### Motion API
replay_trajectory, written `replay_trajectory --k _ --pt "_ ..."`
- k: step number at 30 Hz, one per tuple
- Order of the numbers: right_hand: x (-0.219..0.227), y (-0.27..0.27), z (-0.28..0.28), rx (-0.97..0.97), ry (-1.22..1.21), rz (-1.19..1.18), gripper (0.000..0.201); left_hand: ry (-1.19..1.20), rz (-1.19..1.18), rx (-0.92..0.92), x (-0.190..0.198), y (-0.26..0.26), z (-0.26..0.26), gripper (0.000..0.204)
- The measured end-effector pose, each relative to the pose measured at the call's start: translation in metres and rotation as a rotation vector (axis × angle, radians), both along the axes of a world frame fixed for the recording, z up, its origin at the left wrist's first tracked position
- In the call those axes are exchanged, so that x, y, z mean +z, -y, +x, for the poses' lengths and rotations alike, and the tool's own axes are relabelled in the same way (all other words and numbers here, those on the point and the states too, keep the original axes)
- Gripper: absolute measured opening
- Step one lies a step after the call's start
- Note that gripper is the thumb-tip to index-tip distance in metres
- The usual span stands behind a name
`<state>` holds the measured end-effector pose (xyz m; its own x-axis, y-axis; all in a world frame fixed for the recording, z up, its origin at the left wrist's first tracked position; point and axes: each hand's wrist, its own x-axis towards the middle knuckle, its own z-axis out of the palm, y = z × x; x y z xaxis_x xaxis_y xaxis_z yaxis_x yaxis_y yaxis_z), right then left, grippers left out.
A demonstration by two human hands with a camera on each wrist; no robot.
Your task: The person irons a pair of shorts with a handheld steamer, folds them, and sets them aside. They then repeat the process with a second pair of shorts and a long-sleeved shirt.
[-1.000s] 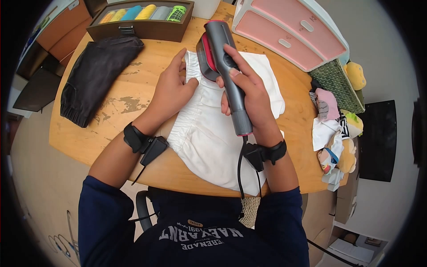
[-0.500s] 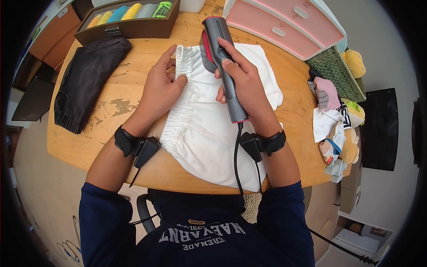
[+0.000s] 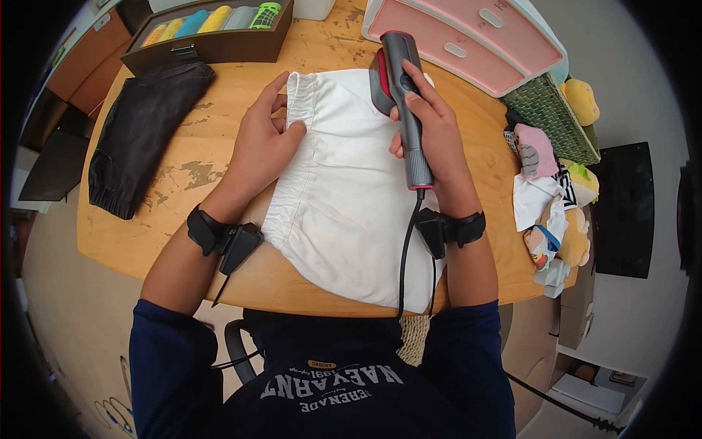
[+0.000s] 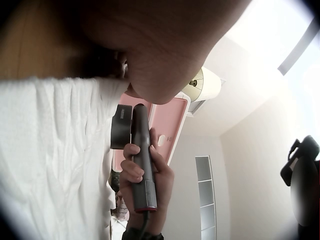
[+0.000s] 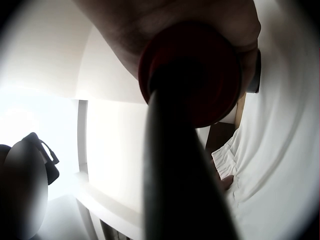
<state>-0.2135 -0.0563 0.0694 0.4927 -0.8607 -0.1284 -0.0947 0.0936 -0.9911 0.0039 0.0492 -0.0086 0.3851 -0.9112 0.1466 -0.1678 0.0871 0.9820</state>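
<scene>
White elastic-waist pants (image 3: 351, 197) lie spread on the wooden table, their gathered waistband toward the left. At the waistband's upper end, my left hand (image 3: 267, 135) pinches the edge, thumb on top and some fingers hidden. My right hand (image 3: 431, 128) grips a grey handheld garment steamer (image 3: 406, 95) round its handle. The steamer's dark, red-trimmed head faces left over the upper part of the pants. In the left wrist view, the steamer (image 4: 143, 170) stands beyond the white cloth (image 4: 55, 150). The steamer's cord hangs down across the pants; its red end fills the right wrist view.
Folded black pants (image 3: 146, 135) lie at the left. Behind them stands a brown box (image 3: 212, 55) of rolled cloths. A pink-fronted drawer unit (image 3: 439, 66) is at the back right. Small clothes (image 3: 537, 197) and a green woven basket (image 3: 548, 117) line the right edge.
The steamer has moved away from the waistband to the right across the pants. My left hand has stayed at the waistband while the head view shifted slightly.
</scene>
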Motion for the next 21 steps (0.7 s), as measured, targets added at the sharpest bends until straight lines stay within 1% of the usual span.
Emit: replay_trajectory --k 6,8,9,10,12,13,15,17,19,21 --pt "-0.002 0.006 -0.010 -0.069 -0.012 -0.036 0.051 -0.008 -0.008 0.003 0.002 0.000 -0.002 0.074" --pt "-0.007 0.010 -0.020 -0.100 0.074 -0.016 0.052 -0.034 -0.024 -0.004 0.004 0.000 -0.003 0.073" --pt "-0.009 0.012 -0.026 -0.093 0.070 -0.016 0.052 -0.057 -0.036 -0.009 0.004 0.000 -0.004 0.073" --pt "-0.011 0.015 -0.034 -0.083 0.123 0.010 0.053 -0.059 -0.037 0.001 0.004 -0.001 -0.004 0.073" --pt "-0.007 0.016 -0.047 -0.054 0.213 0.063 0.056 -0.017 -0.021 -0.024 0.004 -0.001 -0.003 0.072" --pt "-0.006 0.016 -0.053 -0.042 0.214 0.067 0.056 -0.015 -0.020 -0.012 0.004 -0.001 -0.003 0.072" --pt "-0.006 0.015 -0.063 -0.019 0.351 0.130 0.056 -0.046 -0.036 -0.023 0.005 -0.001 -0.005 0.073" --pt "-0.007 0.011 -0.067 -0.035 0.372 0.136 0.056 -0.021 -0.007 -0.024 0.008 -0.004 -0.004 0.073" --pt "-0.010 0.005 -0.065 -0.068 0.318 0.077 0.055 0.012 0.017 -0.036 0.011 -0.004 -0.004 0.073" --pt "-0.011 0.001 -0.065 -0.069 0.348 0.089 0.055 -0.055 -0.004 -0.042 0.012 -0.004 -0.006 0.072"
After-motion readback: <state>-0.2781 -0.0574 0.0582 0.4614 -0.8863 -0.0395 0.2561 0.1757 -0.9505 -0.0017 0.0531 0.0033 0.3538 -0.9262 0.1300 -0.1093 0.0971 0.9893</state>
